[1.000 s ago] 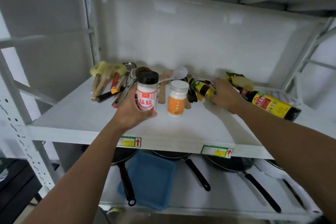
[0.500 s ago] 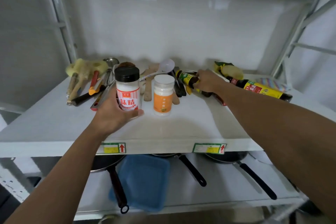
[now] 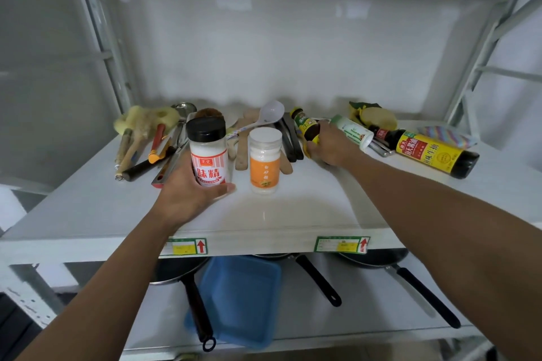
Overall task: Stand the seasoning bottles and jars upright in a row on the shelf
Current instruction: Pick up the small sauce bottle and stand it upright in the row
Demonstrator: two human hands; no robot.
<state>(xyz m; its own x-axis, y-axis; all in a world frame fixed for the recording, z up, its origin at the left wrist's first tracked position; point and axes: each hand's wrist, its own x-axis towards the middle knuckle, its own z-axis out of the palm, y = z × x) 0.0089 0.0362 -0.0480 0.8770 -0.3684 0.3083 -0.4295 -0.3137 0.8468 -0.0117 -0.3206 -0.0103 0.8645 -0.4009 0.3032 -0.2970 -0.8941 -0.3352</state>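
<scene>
Left hand (image 3: 187, 190) grips cylindrical black-capped jar (image 3: 207, 152) – right hand (image 3: 331, 145) clasps dark glass bottle (image 3: 306, 124).

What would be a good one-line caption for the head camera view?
Left hand holds a black-capped jar upright beside the orange-label jar; right hand grasps a lying dark bottle.

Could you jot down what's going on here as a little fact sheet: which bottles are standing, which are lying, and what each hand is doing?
standing: orange-label jar, on the shelf
held upright: red-label jar with black cap, in the left hand
being picked up: small dark bottle with yellow-green label, tilted, gripped by the right hand
lying down: white bottle with green label; large soy sauce bottle
behind: pile of cooking utensils
shelf below: frying pans, blue tray
</scene>
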